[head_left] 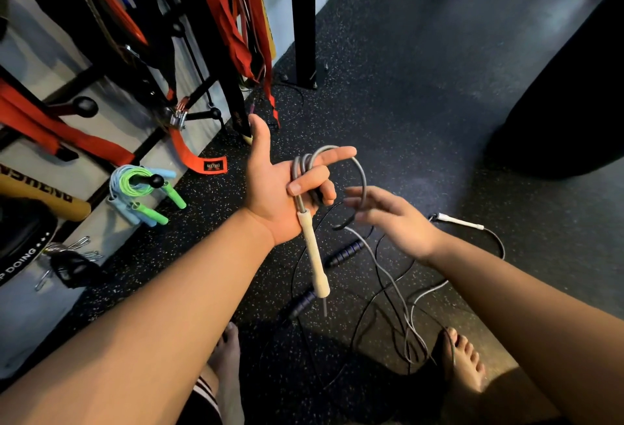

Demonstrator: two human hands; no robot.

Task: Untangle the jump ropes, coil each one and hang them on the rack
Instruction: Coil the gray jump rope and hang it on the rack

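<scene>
My left hand (283, 185) is raised palm up, its lower fingers curled round loops of a grey jump rope (363, 181), whose pale wooden handle (314, 252) hangs down from the palm. The index finger and thumb stick out straight. My right hand (391, 218) hovers just right of the loop, fingers loosely spread, touching or nearly touching the grey cord. A black rope with dark purple handles (344, 252) and a thin rope with a white handle (461, 222) lie tangled on the floor below. Coiled blue and green ropes (135, 181) hang on a rack peg (156, 181) at left.
The black rack (202, 93) along the left wall carries red and orange straps (236, 19). A black post (304, 19) stands behind. A big dark bag (567, 104) fills the right side. My bare feet (462, 364) stand among loose cords on the speckled rubber floor.
</scene>
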